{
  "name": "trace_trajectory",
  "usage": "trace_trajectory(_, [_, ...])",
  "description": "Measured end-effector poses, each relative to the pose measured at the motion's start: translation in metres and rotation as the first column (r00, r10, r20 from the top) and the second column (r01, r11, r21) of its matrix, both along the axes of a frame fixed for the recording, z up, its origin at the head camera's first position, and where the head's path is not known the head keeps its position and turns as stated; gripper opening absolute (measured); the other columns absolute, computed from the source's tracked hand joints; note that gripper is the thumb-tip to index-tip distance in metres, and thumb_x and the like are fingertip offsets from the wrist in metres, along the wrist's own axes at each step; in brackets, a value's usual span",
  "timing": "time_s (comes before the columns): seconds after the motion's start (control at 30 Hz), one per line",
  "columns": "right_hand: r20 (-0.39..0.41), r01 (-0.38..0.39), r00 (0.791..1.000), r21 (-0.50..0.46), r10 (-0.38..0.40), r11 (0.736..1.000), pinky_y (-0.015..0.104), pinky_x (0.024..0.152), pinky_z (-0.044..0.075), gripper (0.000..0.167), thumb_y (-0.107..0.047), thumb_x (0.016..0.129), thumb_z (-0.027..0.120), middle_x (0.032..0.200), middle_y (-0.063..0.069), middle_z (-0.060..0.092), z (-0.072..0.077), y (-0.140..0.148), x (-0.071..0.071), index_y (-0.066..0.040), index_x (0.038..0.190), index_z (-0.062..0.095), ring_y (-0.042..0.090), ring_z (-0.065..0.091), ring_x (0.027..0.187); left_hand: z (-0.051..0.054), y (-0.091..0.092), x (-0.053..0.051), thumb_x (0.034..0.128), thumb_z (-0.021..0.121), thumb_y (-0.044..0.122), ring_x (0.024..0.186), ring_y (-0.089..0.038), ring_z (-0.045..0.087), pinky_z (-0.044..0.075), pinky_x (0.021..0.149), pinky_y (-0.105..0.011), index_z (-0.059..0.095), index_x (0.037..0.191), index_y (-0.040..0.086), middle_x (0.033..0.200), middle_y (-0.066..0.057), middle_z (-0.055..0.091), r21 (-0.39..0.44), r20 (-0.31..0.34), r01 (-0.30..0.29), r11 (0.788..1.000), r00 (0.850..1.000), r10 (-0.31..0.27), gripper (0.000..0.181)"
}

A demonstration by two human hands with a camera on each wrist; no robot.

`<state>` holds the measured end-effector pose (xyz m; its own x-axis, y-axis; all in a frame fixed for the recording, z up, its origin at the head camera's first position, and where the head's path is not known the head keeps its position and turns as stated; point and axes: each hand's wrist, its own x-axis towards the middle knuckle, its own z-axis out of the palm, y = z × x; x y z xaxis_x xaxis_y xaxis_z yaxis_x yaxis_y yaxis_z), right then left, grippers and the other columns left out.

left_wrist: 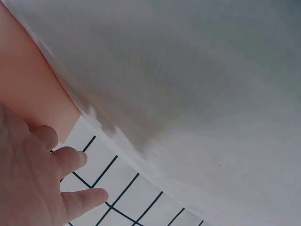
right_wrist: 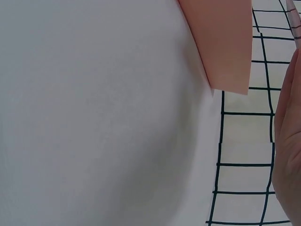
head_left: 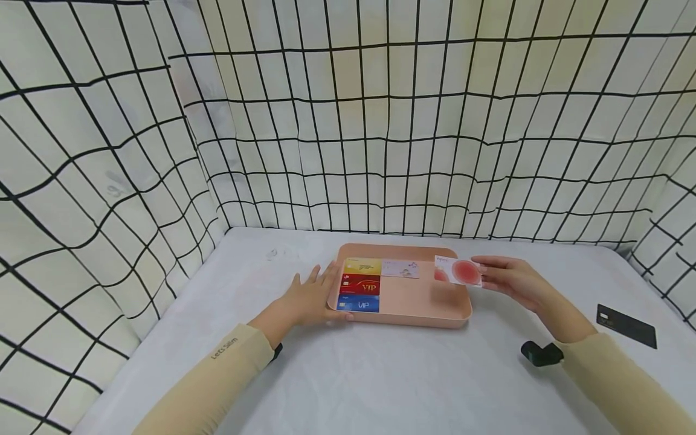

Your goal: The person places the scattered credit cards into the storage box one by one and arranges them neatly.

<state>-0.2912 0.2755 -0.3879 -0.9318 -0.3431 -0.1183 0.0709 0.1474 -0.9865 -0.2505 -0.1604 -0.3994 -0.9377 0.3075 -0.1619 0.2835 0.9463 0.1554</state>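
Note:
A shallow pink tray (head_left: 424, 305) lies on the white table. On its left side are a yellow card (head_left: 362, 266), a red VIP card (head_left: 360, 284) and a blue VIP card (head_left: 358, 303), stacked in a column. A pale card with small drawings (head_left: 400, 269) lies beside the yellow one. My left hand (head_left: 311, 302) rests against the tray's left edge, fingers spread and thumb at the front corner. Over the tray's right end, my right hand (head_left: 513, 281) pinches a white card with a red circle (head_left: 462, 271) by its right edge.
A black card (head_left: 626, 326) lies on the table to the right, beside my right forearm. White walls with a black grid (head_left: 380, 121) stand behind and along both sides of the table (head_left: 402, 380).

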Motion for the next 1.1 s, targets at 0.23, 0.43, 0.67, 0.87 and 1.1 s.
trace_trajectory(0.23, [0.012,-0.019,1.0,-0.011,0.019,1.0,0.027,0.088,0.057,0.057,-0.015,0.105,0.061,0.112,-0.007,0.07,0.001,-0.016,-0.003,0.014,0.149,0.039,0.011,0.071,0.098,0.002,0.0,0.001,0.082,0.067,0.074,0.154,-0.043,0.014,0.013,0.115,-0.073,0.011,0.165,0.008,0.171,-0.011,0.015,0.004,0.006,0.003,1.0,1.0,-0.003,0.121])
trace_trajectory(0.43, [0.015,-0.024,1.0,-0.013,0.024,1.0,0.027,0.087,0.057,0.057,-0.013,0.104,0.061,0.115,-0.003,0.069,0.0,-0.033,-0.005,0.014,0.149,0.039,0.01,0.071,0.097,0.001,0.0,0.001,0.0824,0.066,0.075,0.154,-0.042,0.014,0.013,0.116,-0.072,0.01,0.165,0.008,0.171,-0.01,0.015,-0.008,0.005,0.003,1.0,1.0,-0.003,0.121])
trace_trajectory(0.67, [0.004,-0.034,0.999,-0.001,0.034,0.999,0.026,0.086,0.058,0.054,-0.013,0.103,0.063,0.115,0.0,0.069,0.002,-0.052,-0.01,0.014,0.147,0.045,0.01,0.072,0.092,0.0,0.0,0.001,0.0824,0.067,0.074,0.154,-0.042,0.014,0.013,0.116,-0.073,0.01,0.165,0.008,0.171,-0.01,0.015,-0.003,0.008,-0.001,1.0,1.0,0.001,0.12])
trace_trajectory(0.87, [-0.006,-0.056,0.998,0.015,0.056,0.998,0.027,0.088,0.057,0.05,-0.01,0.105,0.058,0.13,0.009,0.062,0.002,-0.065,-0.016,0.012,0.148,0.044,0.01,0.07,0.096,0.001,0.001,0.002,0.0828,0.067,0.074,0.154,-0.042,0.014,0.013,0.116,-0.073,0.01,0.165,0.008,0.171,-0.01,0.015,-0.009,0.007,-0.004,1.0,1.0,0.004,0.12])
trace_trajectory(1.1, [-0.024,-0.074,0.997,0.018,0.074,0.997,0.029,0.089,0.057,0.047,-0.009,0.106,0.055,0.127,0.009,0.062,0.002,-0.078,-0.019,0.009,0.149,0.045,0.013,0.071,0.096,0.002,0.001,0.002,0.0832,0.066,0.074,0.154,-0.042,0.014,0.014,0.116,-0.072,0.009,0.165,0.008,0.171,-0.01,0.015,-0.023,0.006,-0.004,1.0,1.0,0.005,0.12])
